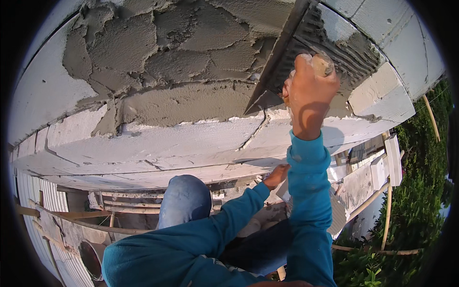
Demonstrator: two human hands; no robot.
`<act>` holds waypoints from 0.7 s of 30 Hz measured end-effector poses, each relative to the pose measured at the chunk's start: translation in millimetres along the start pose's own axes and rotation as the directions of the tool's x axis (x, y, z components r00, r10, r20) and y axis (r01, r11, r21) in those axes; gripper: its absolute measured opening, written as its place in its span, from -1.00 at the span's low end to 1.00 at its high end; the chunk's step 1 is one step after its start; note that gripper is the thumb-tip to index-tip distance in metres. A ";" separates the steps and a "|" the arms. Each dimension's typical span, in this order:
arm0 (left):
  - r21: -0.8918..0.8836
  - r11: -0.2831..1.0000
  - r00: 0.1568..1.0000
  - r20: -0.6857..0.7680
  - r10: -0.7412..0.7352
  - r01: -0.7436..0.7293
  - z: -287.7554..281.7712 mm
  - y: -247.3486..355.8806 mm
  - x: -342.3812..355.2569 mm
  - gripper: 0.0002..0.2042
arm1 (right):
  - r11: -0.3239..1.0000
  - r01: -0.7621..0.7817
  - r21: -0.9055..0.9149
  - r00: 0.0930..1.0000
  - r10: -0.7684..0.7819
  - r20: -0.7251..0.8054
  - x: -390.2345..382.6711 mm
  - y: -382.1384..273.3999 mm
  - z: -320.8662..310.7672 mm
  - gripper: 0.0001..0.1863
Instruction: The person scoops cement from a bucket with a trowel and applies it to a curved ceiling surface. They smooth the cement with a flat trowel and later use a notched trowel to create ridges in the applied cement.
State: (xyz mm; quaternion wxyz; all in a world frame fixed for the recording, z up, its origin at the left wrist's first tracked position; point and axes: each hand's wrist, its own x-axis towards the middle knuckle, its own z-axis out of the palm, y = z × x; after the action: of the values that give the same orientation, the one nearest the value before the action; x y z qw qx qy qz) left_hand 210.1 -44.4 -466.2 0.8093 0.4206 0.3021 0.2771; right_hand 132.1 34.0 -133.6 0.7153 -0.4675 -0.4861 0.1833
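Observation:
My right hand (311,93) is closed around the wooden handle of a notched trowel (282,50). Its long dark metal blade stands across grey wet mortar on top of a white block wall (191,143). To the blade's left, the mortar (191,57) lies thick and uneven. Combed ridges (356,57) mark the mortar on its right. Lower down, beside the wall's near face, is my left hand (276,177). The right sleeve covers its fingers, so I cannot see whether it grips anything.
My bent knee (184,201) is close to the wall's near face. Wooden poles (131,205) and corrugated sheeting (28,191) stand below on the left. White blocks (386,167) rest on the lower right near a bamboo pole (387,217), with green foliage (420,177) beyond.

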 end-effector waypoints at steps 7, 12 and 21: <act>-0.055 0.997 0.998 -0.014 0.053 -0.054 -6.8 7.5 -10.4 -0.56 | 0.999 0.045 -0.011 0.998 -0.045 0.033 -31.0 -17.4 46.8 -0.84; -0.079 0.996 0.997 -0.067 0.039 -0.044 -24.9 11.9 -23.9 -0.54 | 0.989 0.134 0.055 0.984 -0.139 0.108 -51.7 -22.0 77.1 -0.81; -0.124 0.990 0.985 -0.168 0.044 -0.066 -58.9 28.6 -47.0 -0.51 | 0.958 0.197 0.210 0.949 -0.240 0.205 -87.2 -34.8 128.1 -0.82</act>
State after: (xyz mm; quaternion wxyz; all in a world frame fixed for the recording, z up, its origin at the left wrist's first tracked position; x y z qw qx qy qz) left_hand 130.9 -33.0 -457.2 0.7992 0.3510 0.3377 0.3523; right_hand -25.7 17.0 -138.3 0.7112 -0.3169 -0.5948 0.1999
